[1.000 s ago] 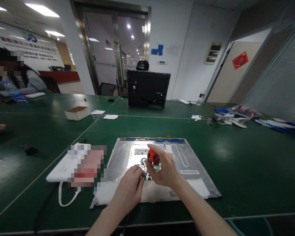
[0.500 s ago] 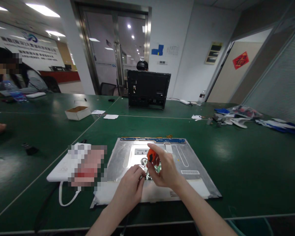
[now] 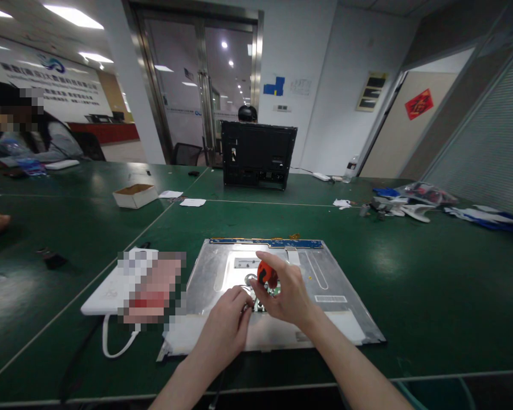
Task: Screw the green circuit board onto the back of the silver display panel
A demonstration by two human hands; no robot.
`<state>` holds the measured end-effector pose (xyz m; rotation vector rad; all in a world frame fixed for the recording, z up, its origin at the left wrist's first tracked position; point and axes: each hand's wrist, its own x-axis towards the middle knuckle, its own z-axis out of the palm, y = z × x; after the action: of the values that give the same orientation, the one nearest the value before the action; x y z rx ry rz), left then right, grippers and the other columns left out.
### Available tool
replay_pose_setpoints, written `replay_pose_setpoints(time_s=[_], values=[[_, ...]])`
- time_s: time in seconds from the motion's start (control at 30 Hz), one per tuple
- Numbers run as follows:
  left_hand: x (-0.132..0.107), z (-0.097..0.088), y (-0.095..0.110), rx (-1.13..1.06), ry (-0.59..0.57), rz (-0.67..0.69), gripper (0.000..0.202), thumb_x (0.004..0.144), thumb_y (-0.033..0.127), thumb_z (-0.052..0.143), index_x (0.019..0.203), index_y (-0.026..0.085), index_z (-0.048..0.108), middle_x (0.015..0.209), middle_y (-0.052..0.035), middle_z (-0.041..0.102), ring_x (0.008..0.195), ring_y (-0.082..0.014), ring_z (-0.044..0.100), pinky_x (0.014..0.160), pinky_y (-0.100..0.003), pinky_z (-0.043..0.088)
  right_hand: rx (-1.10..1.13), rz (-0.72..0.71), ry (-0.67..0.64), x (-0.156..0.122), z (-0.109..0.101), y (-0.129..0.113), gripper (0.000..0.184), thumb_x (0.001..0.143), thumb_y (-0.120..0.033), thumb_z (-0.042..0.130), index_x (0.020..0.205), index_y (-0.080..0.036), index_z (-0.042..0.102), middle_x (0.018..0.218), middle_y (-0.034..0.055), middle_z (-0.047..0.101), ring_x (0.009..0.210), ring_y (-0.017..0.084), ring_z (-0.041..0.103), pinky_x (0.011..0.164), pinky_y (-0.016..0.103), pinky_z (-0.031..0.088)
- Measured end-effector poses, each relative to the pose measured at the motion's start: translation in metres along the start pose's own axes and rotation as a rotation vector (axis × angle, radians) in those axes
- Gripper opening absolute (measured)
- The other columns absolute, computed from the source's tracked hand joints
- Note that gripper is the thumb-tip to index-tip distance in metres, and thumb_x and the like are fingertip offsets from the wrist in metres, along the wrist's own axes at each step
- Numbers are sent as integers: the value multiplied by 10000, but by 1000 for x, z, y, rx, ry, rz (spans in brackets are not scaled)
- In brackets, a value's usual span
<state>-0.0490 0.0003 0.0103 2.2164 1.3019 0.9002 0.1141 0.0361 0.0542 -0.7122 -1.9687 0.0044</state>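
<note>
Apparently a screw-turning step is in hand: the right hand (image 3: 287,290) is clamped on an orange-and-black, round-handled screwdriver (image 3: 264,272), held over a small green circuit board (image 3: 277,291) at the middle of a flat silver metal panel (image 3: 340,279) on the near part of the glossy green bench (image 3: 431,296). The left hand (image 3: 226,319) has its fingers bunched together at the board's left side (whether they pinch anything, I cannot tell). Next, I judge, the work calls for a well-seated tip, a steady shaft and a still board.
</note>
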Motion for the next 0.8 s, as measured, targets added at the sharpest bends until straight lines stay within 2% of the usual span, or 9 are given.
replay_pose_setpoints(time_s=[0.4,0.67,0.8], values=[[0,-1,2,-17,-6,1,151,857,118,426,878,200,551,936,-64,569,892,-230,558,780,-374,458,79,8,-31,1,-6,-4,570,804,-145,505,1351,-207,358,791,-13,590,546,105,497,501,256,408],[-1,-1,0,-16,-9,2,165,867,118,412,900,196,554,952,-75,563,907,-234,547,790,-384,458,10,14,-4,-1,0,0,498,863,-215,545,1328,-234,366,751,-40,589,514,91,478,524,246,409],[-1,-1,1,-7,-7,-1,176,863,111,412,907,198,559,956,-77,568,910,-236,548,799,-392,459,6,10,-1,0,-1,0,493,863,-240,562,1323,-234,382,768,-26,604,526,97,491,524,249,413]])
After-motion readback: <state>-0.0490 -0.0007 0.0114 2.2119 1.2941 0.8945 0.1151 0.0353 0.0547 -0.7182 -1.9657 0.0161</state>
